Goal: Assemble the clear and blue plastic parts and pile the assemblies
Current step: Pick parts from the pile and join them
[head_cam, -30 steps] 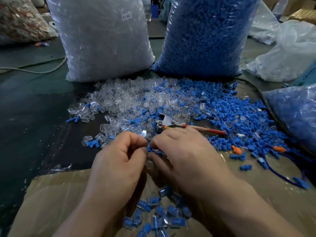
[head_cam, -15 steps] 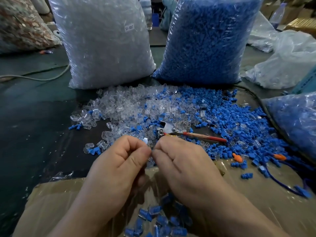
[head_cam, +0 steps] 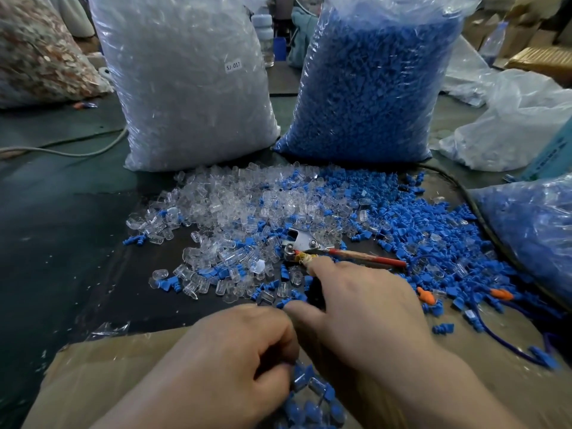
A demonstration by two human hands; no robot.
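Loose clear caps [head_cam: 235, 209] and blue plugs [head_cam: 402, 218] lie spread over the dark table. A pile of joined clear-and-blue assemblies [head_cam: 312, 394] sits on the cardboard sheet [head_cam: 93, 373] close to me. My left hand [head_cam: 235, 351] hovers over that pile with its fingers curled in; what is inside them is hidden. Further forward, my right hand [head_cam: 356, 308] stretches over the loose parts with fingers apart, its index tip beside the pliers [head_cam: 306, 246]. I see nothing held in it.
A tall bag of clear parts [head_cam: 192, 88] and a bag of blue parts [head_cam: 371, 88] stand behind the spread. Another bag of blue pieces [head_cam: 532, 230] lies at the right. Red-handled pliers rest among the parts, and two orange pieces [head_cam: 425, 297] lie to the right.
The hands were pressed together at the fingertips on a part. They have separated: the left dropped toward the assembly pile, the right reached forward to the loose parts.
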